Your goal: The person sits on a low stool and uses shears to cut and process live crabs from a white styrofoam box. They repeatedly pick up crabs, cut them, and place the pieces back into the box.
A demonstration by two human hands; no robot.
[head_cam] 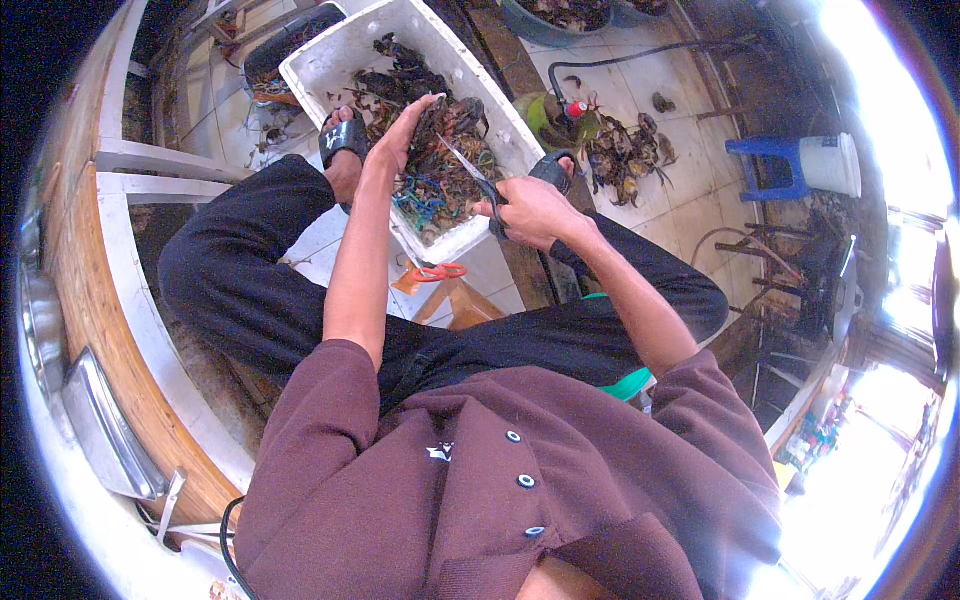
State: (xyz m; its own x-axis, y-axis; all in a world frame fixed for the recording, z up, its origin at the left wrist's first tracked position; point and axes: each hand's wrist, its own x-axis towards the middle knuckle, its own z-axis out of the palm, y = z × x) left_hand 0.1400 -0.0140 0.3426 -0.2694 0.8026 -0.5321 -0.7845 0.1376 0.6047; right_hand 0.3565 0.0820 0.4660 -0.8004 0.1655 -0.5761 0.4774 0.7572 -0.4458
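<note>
A white foam box (296, 71) stands between my feet, with dark crabs (409, 64) in its far part and a heap of coloured cut ties (427, 202) near its close end. Inside the box, my left hand (401, 135) grips a dark crab (461, 116), its fingers reaching along the far side; the thumb is hidden. My right hand (536, 214) holds dark-handled scissors (469, 161) over the heap. Their blades point at the gripped crab, and the tips are close to it. Whether they touch it I cannot tell.
Orange-handled scissors (439, 273) hang at the box's near end. Right of it are a green gas cylinder (532, 112) with a hose, a pile of crabs (622, 157) on the tiles and a blue stool (765, 169). A dark tub (277, 64) stands left, beyond a white wooden frame (172, 161).
</note>
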